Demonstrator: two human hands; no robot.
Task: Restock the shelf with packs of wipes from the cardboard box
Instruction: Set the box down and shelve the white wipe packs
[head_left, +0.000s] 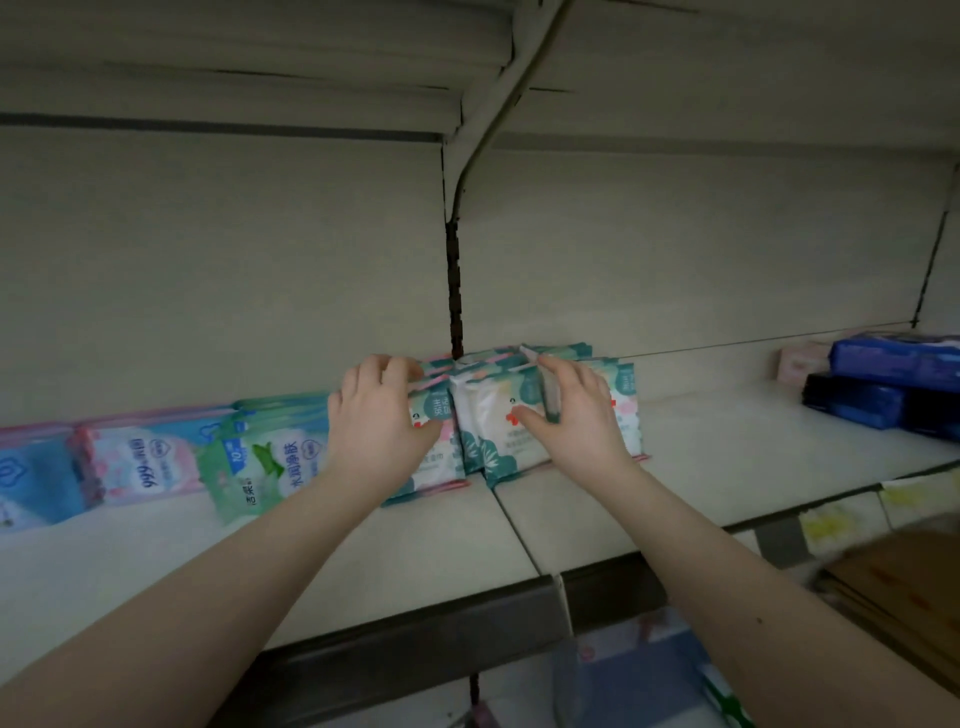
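Packs of wipes (488, 421) stand upright at frame centre on the shelf (727, 457). Left hand (382, 415) grips the row's 9 o'clock end, fingers curled over the tops. Right hand (576, 410) pinches a single pack (549, 392) at the 3 o'clock end; cardboard box (904, 587) at 4 o'clock.

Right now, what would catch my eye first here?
The left hand and right hand grip teal packs standing in the middle of the shelf. Dark blue packs are stacked at its far right; a pink pack and a green pack sit left.
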